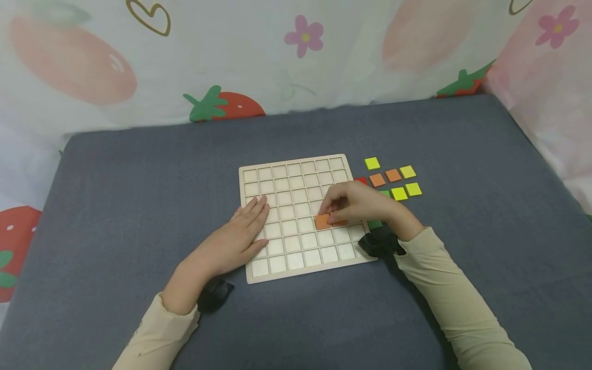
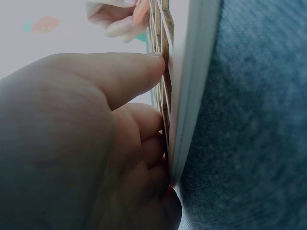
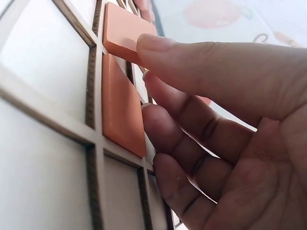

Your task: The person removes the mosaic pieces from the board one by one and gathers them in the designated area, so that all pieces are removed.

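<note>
My left hand (image 1: 238, 234) lies with straight fingers on the left side of a pale wooden grid board (image 1: 312, 271), its thumb over the lower left cells. In the left wrist view the thumb (image 2: 129, 72) touches the grid near the board's edge. Above the board's right half, my right hand (image 1: 361, 203) pinches an orange square tile (image 3: 127, 26), which stands tilted out of its cell. A second orange tile (image 3: 120, 105) sits in the neighbouring cell, partly under the right hand in the head view.
Right of the board lie several loose tiles: yellow (image 1: 399, 193), orange (image 1: 376, 180), red (image 1: 361, 180) and green (image 1: 375, 224), some partly hidden by the right hand. Everything rests on a grey cloth-covered table (image 1: 152, 174), with a fruit-printed curtain (image 1: 259, 61) behind it.
</note>
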The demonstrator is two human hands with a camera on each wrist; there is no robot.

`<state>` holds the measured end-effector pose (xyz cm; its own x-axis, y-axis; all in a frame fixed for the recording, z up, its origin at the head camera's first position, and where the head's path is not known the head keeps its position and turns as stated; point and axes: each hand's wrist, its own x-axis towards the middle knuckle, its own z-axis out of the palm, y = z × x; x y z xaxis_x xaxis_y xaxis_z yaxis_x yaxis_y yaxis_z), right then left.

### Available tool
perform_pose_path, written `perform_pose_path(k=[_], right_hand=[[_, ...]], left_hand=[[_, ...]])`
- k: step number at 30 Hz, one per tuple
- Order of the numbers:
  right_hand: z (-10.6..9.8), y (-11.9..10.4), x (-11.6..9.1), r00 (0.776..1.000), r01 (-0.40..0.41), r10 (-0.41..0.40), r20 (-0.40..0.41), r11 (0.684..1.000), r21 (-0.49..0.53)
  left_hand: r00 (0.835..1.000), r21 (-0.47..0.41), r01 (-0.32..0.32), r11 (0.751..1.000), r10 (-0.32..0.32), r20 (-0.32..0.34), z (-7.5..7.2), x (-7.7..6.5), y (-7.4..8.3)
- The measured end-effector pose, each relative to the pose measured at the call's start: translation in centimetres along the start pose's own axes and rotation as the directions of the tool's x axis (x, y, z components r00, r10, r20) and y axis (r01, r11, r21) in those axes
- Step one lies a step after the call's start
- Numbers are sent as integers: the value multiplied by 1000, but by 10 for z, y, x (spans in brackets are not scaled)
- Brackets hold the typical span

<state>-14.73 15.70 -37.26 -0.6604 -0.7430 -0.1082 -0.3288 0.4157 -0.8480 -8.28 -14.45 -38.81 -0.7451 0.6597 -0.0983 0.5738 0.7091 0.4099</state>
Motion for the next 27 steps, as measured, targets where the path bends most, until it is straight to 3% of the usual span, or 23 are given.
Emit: perform_pose_path(k=[27], right_hand=[[0,0,0,1000,-15,15,-13,1000,-9]], left_hand=[[1000,7,0,1000,0,-6,1,0,0]])
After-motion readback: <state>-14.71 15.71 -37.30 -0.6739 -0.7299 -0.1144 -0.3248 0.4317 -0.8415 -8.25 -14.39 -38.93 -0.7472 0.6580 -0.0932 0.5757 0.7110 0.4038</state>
